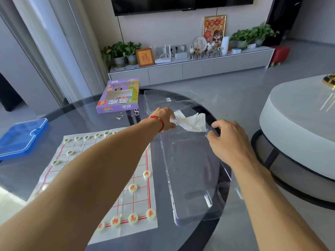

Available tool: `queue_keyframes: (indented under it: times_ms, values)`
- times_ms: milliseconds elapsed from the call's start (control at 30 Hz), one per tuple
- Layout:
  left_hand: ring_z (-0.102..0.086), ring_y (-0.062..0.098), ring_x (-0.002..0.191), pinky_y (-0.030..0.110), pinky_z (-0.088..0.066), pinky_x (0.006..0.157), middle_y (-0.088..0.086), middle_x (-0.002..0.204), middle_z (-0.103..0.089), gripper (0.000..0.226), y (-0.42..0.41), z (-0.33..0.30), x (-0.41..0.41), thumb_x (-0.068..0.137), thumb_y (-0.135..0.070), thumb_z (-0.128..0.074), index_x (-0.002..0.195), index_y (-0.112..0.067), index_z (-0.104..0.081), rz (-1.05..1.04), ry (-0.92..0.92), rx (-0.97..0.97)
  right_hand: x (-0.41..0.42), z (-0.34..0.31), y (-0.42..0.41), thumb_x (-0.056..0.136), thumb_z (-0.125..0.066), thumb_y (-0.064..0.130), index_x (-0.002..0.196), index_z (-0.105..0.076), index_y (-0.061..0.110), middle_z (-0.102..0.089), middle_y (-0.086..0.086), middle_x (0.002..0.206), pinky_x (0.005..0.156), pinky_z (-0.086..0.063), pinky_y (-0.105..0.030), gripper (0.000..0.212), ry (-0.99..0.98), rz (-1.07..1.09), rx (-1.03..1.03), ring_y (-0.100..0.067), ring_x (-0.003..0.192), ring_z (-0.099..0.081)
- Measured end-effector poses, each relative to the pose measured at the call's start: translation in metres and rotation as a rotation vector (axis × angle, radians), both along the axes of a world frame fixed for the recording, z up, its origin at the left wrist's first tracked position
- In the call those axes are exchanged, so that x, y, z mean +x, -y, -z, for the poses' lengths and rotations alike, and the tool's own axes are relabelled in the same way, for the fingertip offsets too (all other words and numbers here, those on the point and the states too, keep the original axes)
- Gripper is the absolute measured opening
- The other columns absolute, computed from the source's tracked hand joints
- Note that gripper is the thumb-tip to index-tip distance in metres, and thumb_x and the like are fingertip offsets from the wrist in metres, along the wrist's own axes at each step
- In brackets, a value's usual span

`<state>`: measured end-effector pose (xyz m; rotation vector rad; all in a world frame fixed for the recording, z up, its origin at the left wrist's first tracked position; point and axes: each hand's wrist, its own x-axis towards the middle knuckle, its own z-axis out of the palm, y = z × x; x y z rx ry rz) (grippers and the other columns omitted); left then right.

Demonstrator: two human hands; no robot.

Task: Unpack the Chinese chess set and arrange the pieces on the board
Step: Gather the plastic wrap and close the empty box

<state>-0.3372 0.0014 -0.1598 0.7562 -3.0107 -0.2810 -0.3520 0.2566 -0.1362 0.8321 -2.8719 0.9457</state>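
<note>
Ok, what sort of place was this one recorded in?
Most likely a home living room: a wall-mounted TV above a low media cabinet with potted plants, and a round glass table up front.

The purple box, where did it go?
In the head view the purple box lies flat at the table's far left side, beyond the chess board, with small metal rings just before it.

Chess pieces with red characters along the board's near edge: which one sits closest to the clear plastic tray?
The red piece at the board's near right corner. The others in that row lie further left, away from the clear plastic tray.
</note>
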Motion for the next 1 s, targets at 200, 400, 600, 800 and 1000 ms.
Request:
queue_keyframes:
  times_ms: [200, 400, 600, 800, 1000]
  values:
    - [-0.059, 0.027, 0.115, 0.038, -0.051, 0.098, 0.002, 0.127, -0.066, 0.044, 0.016, 0.002, -0.011, 0.087, -0.045, -0.073, 0.125, -0.024, -0.069, 0.133, 0.083, -0.142, -0.013, -0.008, 0.001, 0.095, -0.054, 0.026, 0.125, -0.065, 0.021, -0.065, -0.007, 0.122, 0.086, -0.046, -0.037, 0.033, 0.014, 0.052, -0.093, -0.029, 0.116, -0.055]
    - [-0.065, 0.041, 0.098, 0.041, -0.049, 0.074, 0.021, 0.108, -0.064, 0.024, -0.004, -0.017, 0.003, 0.101, -0.003, -0.04, 0.112, -0.002, -0.062, 0.241, 0.127, -0.468, -0.008, -0.01, -0.004, 0.093, -0.054, 0.022, 0.123, -0.067, 0.02, -0.067, -0.003, 0.124, 0.094, -0.051, -0.041, 0.032, 0.075, 0.059, -0.12, -0.028, 0.117, -0.057]
    - [-0.064, 0.046, 0.072, 0.041, -0.046, 0.057, 0.026, 0.079, -0.064, 0.016, 0.0, -0.046, 0.049, 0.087, 0.008, -0.043, 0.088, 0.0, -0.057, 0.057, -0.303, -0.496, 0.006, -0.013, -0.01, 0.093, -0.055, 0.024, 0.118, -0.069, 0.02, -0.069, 0.0, 0.114, 0.091, -0.053, -0.041, 0.028, 0.076, 0.06, -0.081, -0.029, 0.111, -0.06]
    - [-0.054, 0.029, 0.046, 0.028, -0.033, 0.042, 0.004, 0.055, -0.053, 0.007, -0.09, -0.033, 0.113, 0.081, -0.004, -0.058, 0.077, -0.009, -0.061, 0.536, -0.457, -0.636, 0.014, -0.005, -0.017, 0.092, -0.05, 0.014, 0.117, -0.069, 0.015, -0.069, -0.007, 0.119, 0.092, -0.052, -0.036, 0.032, 0.155, 0.041, 0.12, -0.034, 0.11, -0.059]
    - [-0.06, 0.029, 0.052, 0.029, -0.039, 0.056, 0.005, 0.056, -0.06, 0.018, -0.138, -0.019, 0.118, 0.08, -0.019, -0.068, 0.064, -0.016, -0.061, 0.525, -0.264, -0.572, 0.015, -0.001, -0.03, 0.096, -0.047, 0.011, 0.128, -0.066, 0.016, -0.065, -0.006, 0.133, 0.09, -0.047, -0.034, 0.038, 0.151, 0.09, 0.014, -0.029, 0.118, -0.058]
